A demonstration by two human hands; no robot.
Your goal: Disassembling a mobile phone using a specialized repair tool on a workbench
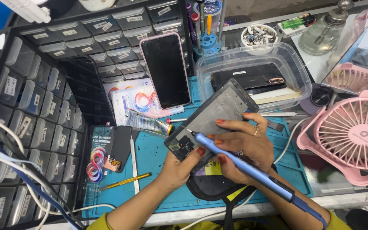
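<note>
An opened phone (218, 113), back side up with its metal inner frame showing, is tilted above the blue work mat (150, 162). My left hand (179, 166) grips its lower end near the exposed circuit parts. My right hand (243, 142) steadies the phone's right edge with the fingers and holds a blue pen-shaped electric screwdriver (239, 164). Its tip rests on the phone's lower left part. The tool's cable runs off towards the lower right.
Another phone (165, 70) leans against grey parts drawers (107, 42). A clear plastic tub (252, 76) holds a dark phone. A glue tube (148, 122), tweezers (133, 159), a yellow-handled tool (124, 182) and a screen package (101, 155) lie at left. A pink fan (354, 136) stands at right.
</note>
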